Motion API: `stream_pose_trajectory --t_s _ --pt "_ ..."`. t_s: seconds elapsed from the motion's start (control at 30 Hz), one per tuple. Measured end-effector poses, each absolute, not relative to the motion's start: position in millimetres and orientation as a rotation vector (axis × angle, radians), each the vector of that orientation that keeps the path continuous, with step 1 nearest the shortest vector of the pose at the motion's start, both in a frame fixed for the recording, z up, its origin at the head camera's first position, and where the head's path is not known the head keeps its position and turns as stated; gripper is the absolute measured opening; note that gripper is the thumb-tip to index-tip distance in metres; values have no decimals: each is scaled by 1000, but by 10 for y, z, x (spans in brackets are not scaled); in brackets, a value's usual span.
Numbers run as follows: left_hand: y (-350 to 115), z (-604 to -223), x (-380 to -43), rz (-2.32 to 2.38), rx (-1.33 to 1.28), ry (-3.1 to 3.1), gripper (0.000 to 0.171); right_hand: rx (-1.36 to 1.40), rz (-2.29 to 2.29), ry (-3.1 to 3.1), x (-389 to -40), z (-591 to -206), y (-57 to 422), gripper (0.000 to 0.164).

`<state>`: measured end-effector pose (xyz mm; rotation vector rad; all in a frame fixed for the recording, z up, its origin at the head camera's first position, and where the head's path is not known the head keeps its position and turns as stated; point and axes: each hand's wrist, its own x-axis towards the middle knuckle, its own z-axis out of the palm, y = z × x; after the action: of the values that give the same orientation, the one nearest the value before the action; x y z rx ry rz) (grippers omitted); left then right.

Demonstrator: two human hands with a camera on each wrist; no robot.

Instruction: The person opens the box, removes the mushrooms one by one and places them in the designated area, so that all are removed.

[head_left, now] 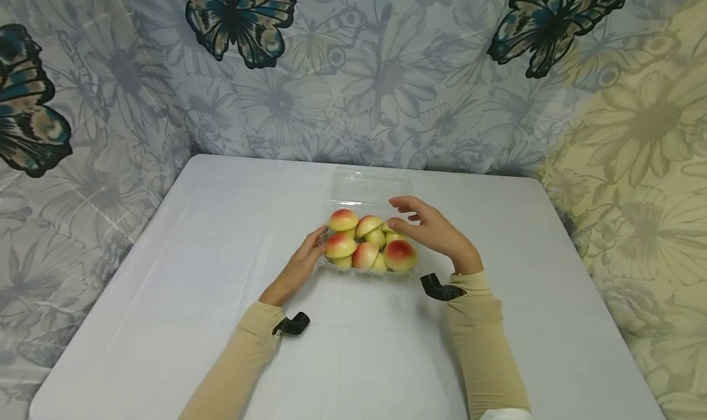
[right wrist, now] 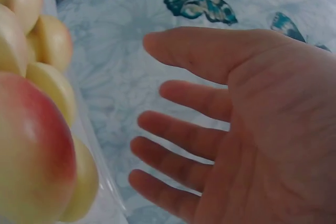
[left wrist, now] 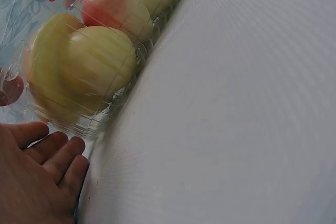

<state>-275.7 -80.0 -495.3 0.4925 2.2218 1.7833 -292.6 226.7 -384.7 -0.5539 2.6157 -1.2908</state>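
Note:
A clear plastic clamshell box (head_left: 369, 272) stands on the table, filled with several smooth yellow-green, red-blushed fruits (head_left: 400, 255) that look like apples, piled in two layers. Its transparent lid (head_left: 371, 186) lies folded back behind it. At the box's left end is my left hand (head_left: 298, 263), fingers extended at the lower edge and thumb by the rim; in the left wrist view the fingers (left wrist: 60, 158) lie just under the ribbed plastic corner. My right hand (head_left: 436, 226) hovers at the right end, fingers spread and bare of anything, beside the fruits (right wrist: 31, 150) in the right wrist view.
A white cloth covers the table (head_left: 221, 236), whose far edge meets a wall (head_left: 386, 88) patterned with flowers and butterflies. Black wrist cameras, left (head_left: 293, 324) and right (head_left: 440, 287), jut from the sleeves over the table.

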Motion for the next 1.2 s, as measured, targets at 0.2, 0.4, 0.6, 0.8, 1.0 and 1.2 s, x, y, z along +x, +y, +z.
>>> stream_pose_trajectory --t_s 0.2,0.4,0.6,0.8,1.0,1.2 --pt "-790 -4956 -2767 1782 499 2229 57 -553 -1195 2548 -2900 -3822 2365 43" --pt "-787 -4949 -2763 1782 507 2234 56 -587 -1146 2477 -2881 -3827 2392 45" --pt "-789 -4946 -2760 1785 503 2227 56 -582 -1112 2435 -2874 -3849 2384 52" --pt "-785 -4962 -2768 1789 496 2231 56 -584 -1056 2445 -2863 -3857 2377 53" --pt "-788 -4968 -2763 1782 489 2250 57 -599 -1023 2433 -2849 -3854 2353 55" --pt "-793 -4970 -2767 1787 501 2243 57 -644 -966 2417 -2860 -3872 2336 55"
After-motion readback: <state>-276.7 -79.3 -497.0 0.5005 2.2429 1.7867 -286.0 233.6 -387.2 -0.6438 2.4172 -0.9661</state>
